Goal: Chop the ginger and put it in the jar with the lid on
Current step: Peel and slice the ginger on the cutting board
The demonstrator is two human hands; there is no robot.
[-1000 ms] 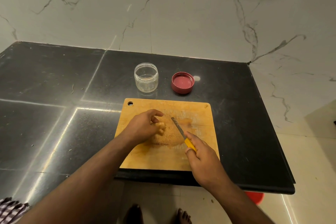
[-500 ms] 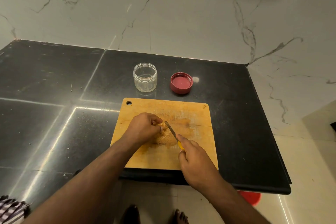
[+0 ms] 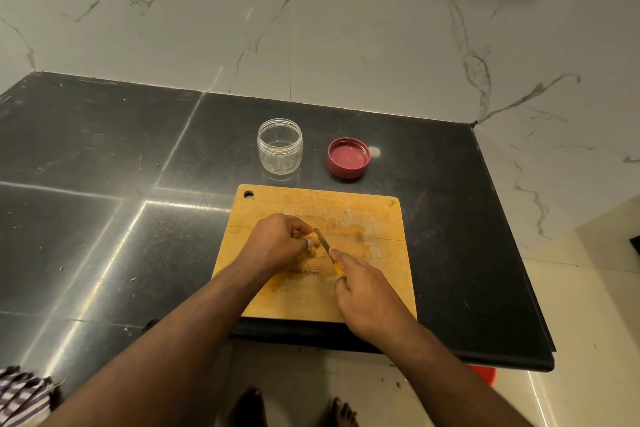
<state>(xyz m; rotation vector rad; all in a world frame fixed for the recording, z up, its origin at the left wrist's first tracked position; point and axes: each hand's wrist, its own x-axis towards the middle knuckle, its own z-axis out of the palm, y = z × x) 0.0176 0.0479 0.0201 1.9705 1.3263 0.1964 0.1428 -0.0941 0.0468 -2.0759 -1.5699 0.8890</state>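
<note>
I judge chopping half done: my left hand (image 3: 277,244) pinches the ginger (image 3: 313,255) on the board (image 3: 374,218), right hand (image 3: 367,291) grips the knife (image 3: 327,248); jar (image 3: 280,146) empty, lid (image 3: 348,158) beside it.

On the cutting board (image 3: 374,218), the left hand (image 3: 277,243) pinches the ginger (image 3: 313,255) while the right hand (image 3: 363,291) grips a yellow-handled knife (image 3: 325,248), blade against the ginger. Beyond the board on the dark surface (image 3: 104,149) stand the open jar (image 3: 280,146) and, to its right, the red lid (image 3: 348,158).
</note>
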